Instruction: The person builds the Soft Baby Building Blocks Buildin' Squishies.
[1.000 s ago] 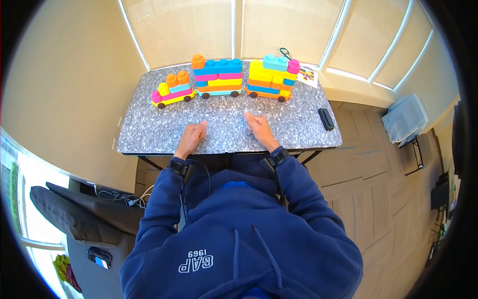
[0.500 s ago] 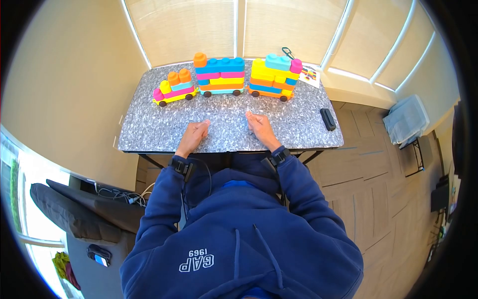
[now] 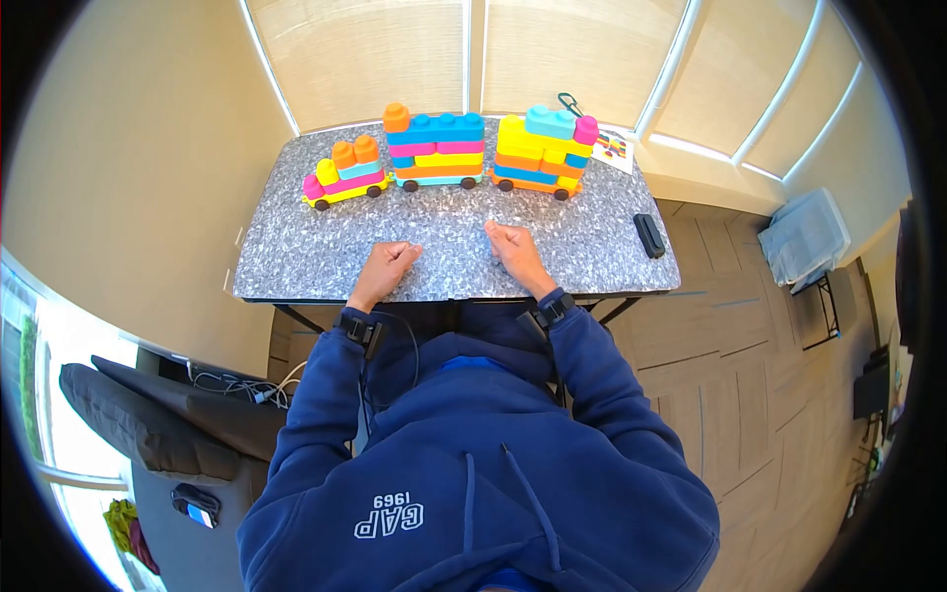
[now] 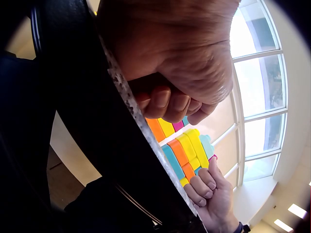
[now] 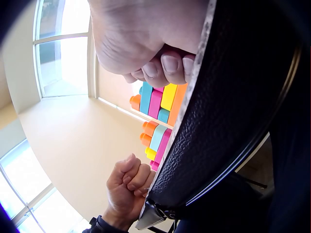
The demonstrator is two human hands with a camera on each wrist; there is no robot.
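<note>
My left hand [image 3: 385, 271] rests near the table's front edge, its fingers curled into a fist with nothing in it. To its right my right hand [image 3: 517, 257] lies in the same way, fingers folded in and thumb on top. Both wrist views show the fingertips tucked against the palms. Beyond the hands stands a row of toy-block vehicles on wheels: a low block car [image 3: 345, 180] at left, a tall block wagon [image 3: 436, 153] with a blue top in the middle, and a mostly yellow and orange block wagon [image 3: 541, 158] at right. Neither hand touches them.
On the speckled grey table [image 3: 454, 237], a black oblong object [image 3: 648, 236] lies near the right edge. A printed sheet [image 3: 614, 150] and a dark green loop [image 3: 569, 103] are at the back right. Blinds [image 3: 572, 49] stand close behind the table.
My left fist has turned slightly, its thumb now pointing more to the right. The right hand stays in place, and the block vehicles have not moved on the table.
</note>
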